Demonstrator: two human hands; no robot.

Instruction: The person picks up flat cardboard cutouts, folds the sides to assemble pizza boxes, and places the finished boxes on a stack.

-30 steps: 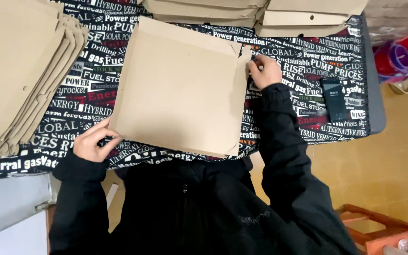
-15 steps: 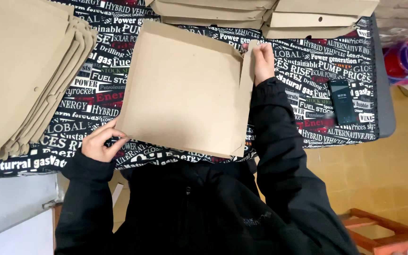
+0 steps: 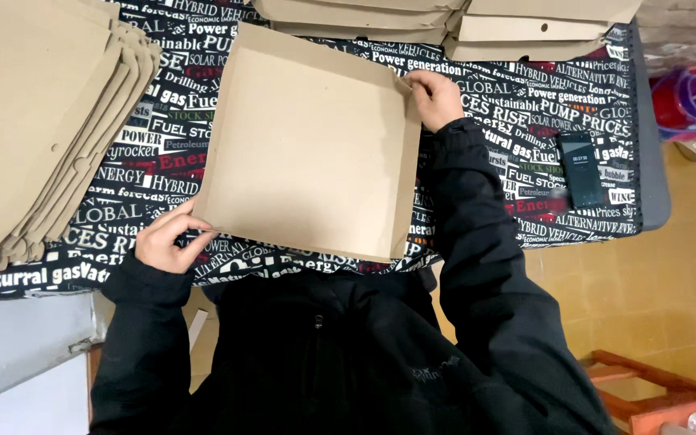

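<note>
flat brown cardboard box (image 3: 308, 145) on the table (image 3: 517, 121), side flaps up. left hand (image 3: 167, 242) fingers pinched shut on near left corner. right hand (image 3: 437, 97) fingers closed on far right corner flap. stack of flat cardboard (image 3: 34, 121) at left, dark phone (image 3: 580, 169) at right.

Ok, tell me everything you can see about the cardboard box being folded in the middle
The cardboard box is plain brown, square and shallow, lying open side up on the word-printed tablecloth. Its far and right walls stand folded up; the near left edge looks flat. The left hand pinches its near left corner, and the right hand grips the far right corner, where the walls meet. It holds nothing inside.
</note>
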